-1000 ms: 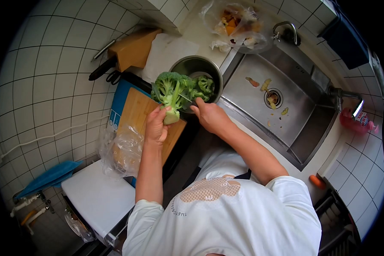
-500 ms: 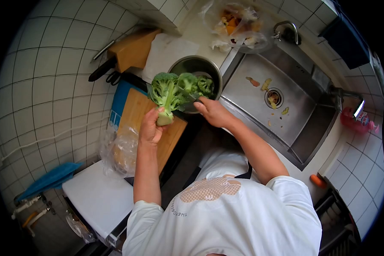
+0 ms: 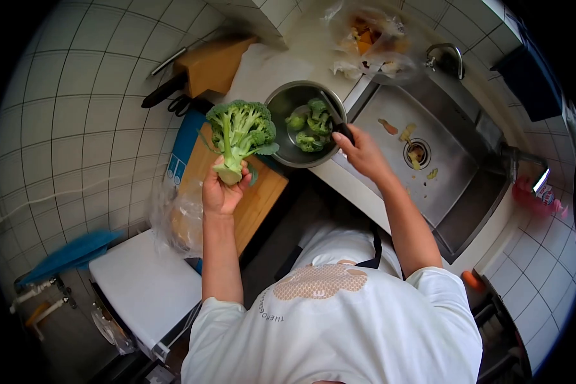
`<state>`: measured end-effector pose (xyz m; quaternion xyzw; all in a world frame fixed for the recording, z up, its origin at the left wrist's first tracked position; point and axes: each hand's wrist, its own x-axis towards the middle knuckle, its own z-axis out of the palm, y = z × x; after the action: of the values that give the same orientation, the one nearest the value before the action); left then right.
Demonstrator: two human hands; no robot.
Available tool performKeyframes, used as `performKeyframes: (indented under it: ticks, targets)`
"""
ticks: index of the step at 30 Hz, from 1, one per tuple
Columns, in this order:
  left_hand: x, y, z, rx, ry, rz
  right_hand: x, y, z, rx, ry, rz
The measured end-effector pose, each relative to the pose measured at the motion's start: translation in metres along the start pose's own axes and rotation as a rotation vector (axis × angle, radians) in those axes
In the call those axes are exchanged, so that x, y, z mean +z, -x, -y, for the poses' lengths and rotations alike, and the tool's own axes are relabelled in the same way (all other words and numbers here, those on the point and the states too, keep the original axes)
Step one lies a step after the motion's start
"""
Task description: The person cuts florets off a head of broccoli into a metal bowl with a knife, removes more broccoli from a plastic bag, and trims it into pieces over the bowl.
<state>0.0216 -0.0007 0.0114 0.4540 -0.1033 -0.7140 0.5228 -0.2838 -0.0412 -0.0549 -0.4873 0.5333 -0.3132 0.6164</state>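
A head of broccoli (image 3: 242,131) stands upright in my left hand (image 3: 223,191), whose fingers wrap round its thick stem, above the wooden cutting board (image 3: 262,195). My right hand (image 3: 363,153) grips the black handle of a knife (image 3: 343,131); its blade points up and to the left over the metal pot (image 3: 287,102). Several cut broccoli florets (image 3: 310,142) lie inside the pot, with part of its floor showing beside them.
At the right is a steel sink (image 3: 390,102) with peelings round its drain. A plastic bag of scraps (image 3: 371,41) lies behind it. A wooden knife block (image 3: 214,67) stands back left; another plastic bag (image 3: 176,221) lies by the board.
The broccoli has moved left, away from the pot, in my left hand. My right hand with the knife has shifted right to the pot's edge, and the florets inside now show plainly.
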Motion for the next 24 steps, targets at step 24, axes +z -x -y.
performKeyframes:
  ticks: [24]
  targets:
    - [-0.002,0.012,0.011,0.144,0.314,0.143,0.024,-0.041,0.053,-0.048,0.754,0.009]
